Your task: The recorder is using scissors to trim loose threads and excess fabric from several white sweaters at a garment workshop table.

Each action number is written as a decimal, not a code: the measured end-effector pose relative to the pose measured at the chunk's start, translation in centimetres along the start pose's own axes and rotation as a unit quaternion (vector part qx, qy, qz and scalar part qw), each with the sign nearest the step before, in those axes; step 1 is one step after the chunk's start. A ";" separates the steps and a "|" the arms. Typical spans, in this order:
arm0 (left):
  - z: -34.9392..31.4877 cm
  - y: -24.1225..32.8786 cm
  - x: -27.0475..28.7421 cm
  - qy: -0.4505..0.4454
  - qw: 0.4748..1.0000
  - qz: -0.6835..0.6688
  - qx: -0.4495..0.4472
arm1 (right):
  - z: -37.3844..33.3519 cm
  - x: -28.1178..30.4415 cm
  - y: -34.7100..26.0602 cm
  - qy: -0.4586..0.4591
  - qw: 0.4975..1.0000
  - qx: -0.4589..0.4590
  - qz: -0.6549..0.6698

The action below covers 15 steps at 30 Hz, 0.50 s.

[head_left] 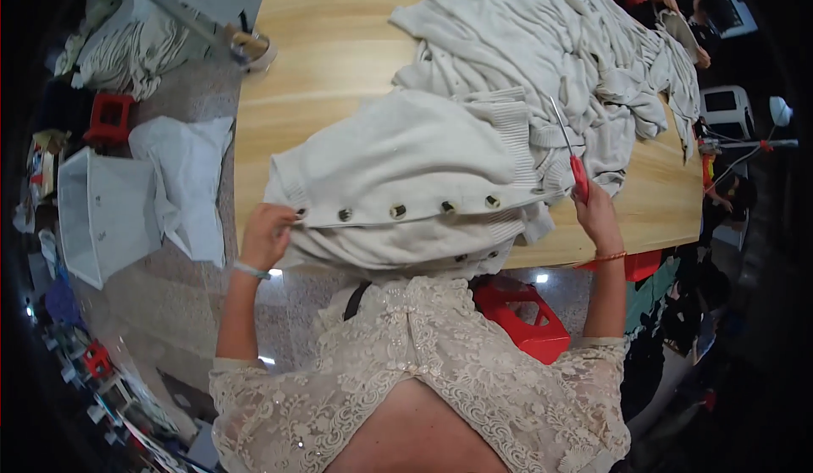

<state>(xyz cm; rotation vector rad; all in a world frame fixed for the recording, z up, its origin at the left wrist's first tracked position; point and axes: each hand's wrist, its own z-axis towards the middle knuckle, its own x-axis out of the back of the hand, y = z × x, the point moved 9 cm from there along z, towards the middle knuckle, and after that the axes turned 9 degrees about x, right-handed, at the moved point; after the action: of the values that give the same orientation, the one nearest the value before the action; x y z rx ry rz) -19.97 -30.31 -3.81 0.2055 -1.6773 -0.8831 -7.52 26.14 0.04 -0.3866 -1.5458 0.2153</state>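
Observation:
A cream knitted cardigan lies in front of me at the table's near edge, its lower part hanging over. Along its front band runs a row of several dark buttons. My left hand is closed, pinching the left end of this band beside the last button. In my right hand are red-handled scissors, their slim metal blade pointing up and away from me. The band's right end reaches close to the right fingers; whether they touch it I cannot tell.
A heap of similar cream knits covers the far right of the wooden table. On the floor at left stand a white bin and a red stool. Another red stool is under the near edge. People work at far right.

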 end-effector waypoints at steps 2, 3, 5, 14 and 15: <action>-1.7 0.7 -2.4 0.012 0.997 0.061 -0.043 | -3.4 -1.5 -0.8 0.008 0.988 -0.035 -0.149; -2.0 1.4 -2.6 0.042 0.997 0.057 -0.040 | -4.8 -1.6 -1.6 0.009 0.983 -0.088 -0.161; -2.2 2.2 -2.3 0.108 0.992 0.061 -0.025 | -6.1 -1.9 -4.0 0.031 0.982 -0.097 -0.162; 0.0 -2.1 -5.0 0.036 0.994 -0.078 0.064 | -5.3 -6.2 -19.8 -0.076 0.987 0.092 0.110; 0.0 -2.4 -5.2 0.011 0.992 -0.106 0.071 | -5.3 -7.4 -21.0 -0.120 0.981 0.100 0.112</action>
<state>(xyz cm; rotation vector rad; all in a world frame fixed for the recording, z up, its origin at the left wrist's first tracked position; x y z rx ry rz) -19.12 -29.05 -9.31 0.4964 -1.7197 -0.9136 -4.62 3.43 1.11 -0.3846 -1.6977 0.6080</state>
